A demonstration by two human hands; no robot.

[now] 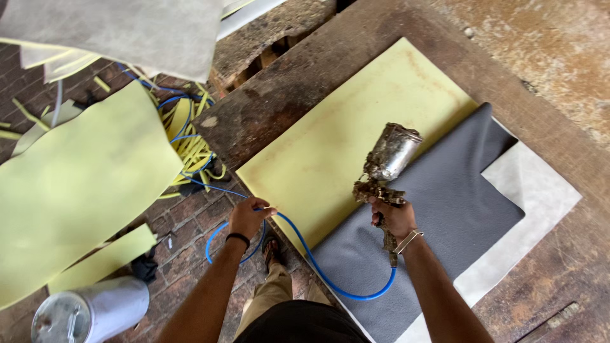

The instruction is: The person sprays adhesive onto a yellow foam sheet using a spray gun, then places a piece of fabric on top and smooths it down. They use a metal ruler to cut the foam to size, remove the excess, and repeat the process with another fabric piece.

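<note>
I look down on a wide, stained brown wooden bench [559,267], rough and blotched. On it lies a pale yellow rectangular foam sheet [343,133], smooth and faintly marked, with a dark grey felt-like fabric sheet [457,209] just beside it, overlapping a light grey backing piece [540,190]. On the brick floor [184,222] to my left sprawls another soft yellow foam sheet [76,184], with a tangle of thin yellow foam offcuts [190,140] near it and a dull metal canister [89,314] at the bottom edge. My right hand [394,217] is closed around a crusted metal spray gun [384,168], its cup tilted over the foam's edge. My left hand [249,216] pinches the thin blue air hose [318,260], which loops to the gun.
</note>
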